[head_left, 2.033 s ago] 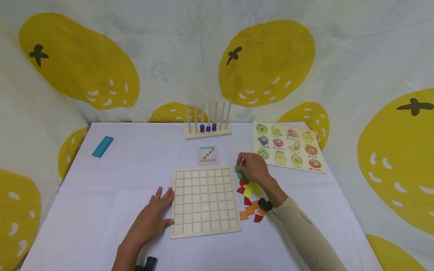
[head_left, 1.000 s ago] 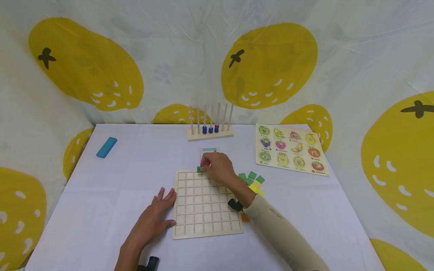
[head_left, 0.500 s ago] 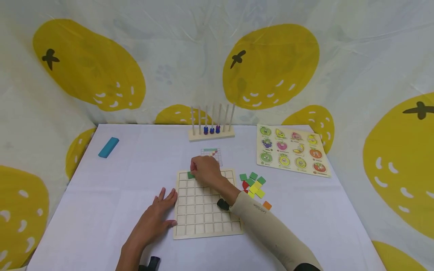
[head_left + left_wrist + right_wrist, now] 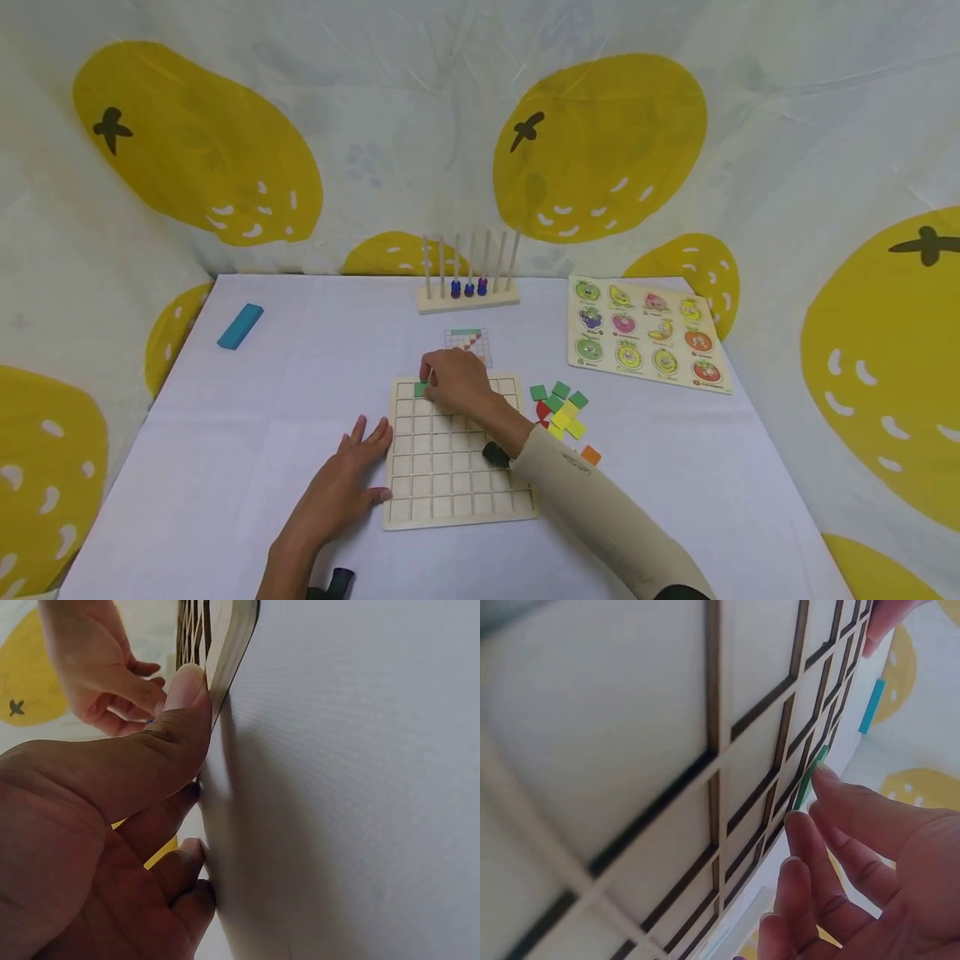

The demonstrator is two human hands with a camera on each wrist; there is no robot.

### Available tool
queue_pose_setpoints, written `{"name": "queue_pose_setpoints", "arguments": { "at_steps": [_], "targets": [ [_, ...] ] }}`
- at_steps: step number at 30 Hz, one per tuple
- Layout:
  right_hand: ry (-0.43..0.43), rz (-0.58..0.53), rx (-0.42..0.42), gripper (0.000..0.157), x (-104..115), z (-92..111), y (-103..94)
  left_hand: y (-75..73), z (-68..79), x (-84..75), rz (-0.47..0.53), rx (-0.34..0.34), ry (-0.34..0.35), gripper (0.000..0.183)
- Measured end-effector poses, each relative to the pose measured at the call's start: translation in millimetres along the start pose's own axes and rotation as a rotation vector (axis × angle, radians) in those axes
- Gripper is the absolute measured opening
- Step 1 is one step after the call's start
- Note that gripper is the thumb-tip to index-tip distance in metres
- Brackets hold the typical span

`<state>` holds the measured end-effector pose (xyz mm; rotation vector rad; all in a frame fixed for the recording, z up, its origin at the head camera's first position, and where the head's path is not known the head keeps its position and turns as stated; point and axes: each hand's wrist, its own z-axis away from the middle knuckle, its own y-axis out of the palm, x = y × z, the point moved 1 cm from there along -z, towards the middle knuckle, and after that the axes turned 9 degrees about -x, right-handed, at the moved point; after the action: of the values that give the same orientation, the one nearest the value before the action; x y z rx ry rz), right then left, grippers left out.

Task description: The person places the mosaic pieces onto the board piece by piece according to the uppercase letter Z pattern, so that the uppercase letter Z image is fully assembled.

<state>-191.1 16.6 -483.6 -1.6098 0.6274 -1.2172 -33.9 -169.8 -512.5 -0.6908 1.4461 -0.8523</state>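
The wooden grid board (image 4: 442, 504) lies flat on the white table. My right hand (image 4: 459, 382) is over its far row and pinches a green square tile (image 4: 421, 389) at a cell near the far left corner. In the right wrist view this green tile (image 4: 810, 777) stands tilted at the cell, between thumb and fingertips. My left hand (image 4: 341, 475) rests on the table at the board's left side, fingers spread. In the left wrist view its thumb (image 4: 186, 694) touches the board's edge. A printed pattern card (image 4: 480, 337) lies behind the board, partly hidden by my right hand.
Loose green tiles (image 4: 560, 389), yellow tiles (image 4: 564, 415), red pieces (image 4: 543, 409) and an orange tile (image 4: 591, 455) lie right of the board. A fruit puzzle board (image 4: 645, 333), a peg stand with beads (image 4: 468, 300) and a teal block (image 4: 240, 326) stand farther back.
My right hand has gone from the loose tiles to the board's far row, carrying a green tile leftward. In the last half second the tile shifts only slightly. My left hand stays at the board's side.
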Motion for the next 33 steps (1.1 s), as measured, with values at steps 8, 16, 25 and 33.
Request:
{"name": "queue_pose_setpoints", "arguments": {
  "at_steps": [8, 16, 25, 33],
  "targets": [
    [0.054, -0.085, -0.054, 0.017, -21, 19, -19.6, -0.6, 0.6, -0.3, -0.019, -0.005, 0.009, 0.101],
    [0.128, -0.082, -0.134, 0.018, -63, 41, -42.5, -0.9, 1.3, 0.5, -0.014, -0.008, 0.028, 0.101],
    [0.239, -0.051, -0.141, 0.023, -117, 72, -60.4, -1.6, 2.4, 0.1, -0.019, 0.003, 0.016, 0.102],
    [0.267, -0.022, -0.118, 0.026, -140, 84, -66.3, -3.5, 2.8, -1.4, -0.013, -0.001, 0.010, 0.102]
  ]
}}
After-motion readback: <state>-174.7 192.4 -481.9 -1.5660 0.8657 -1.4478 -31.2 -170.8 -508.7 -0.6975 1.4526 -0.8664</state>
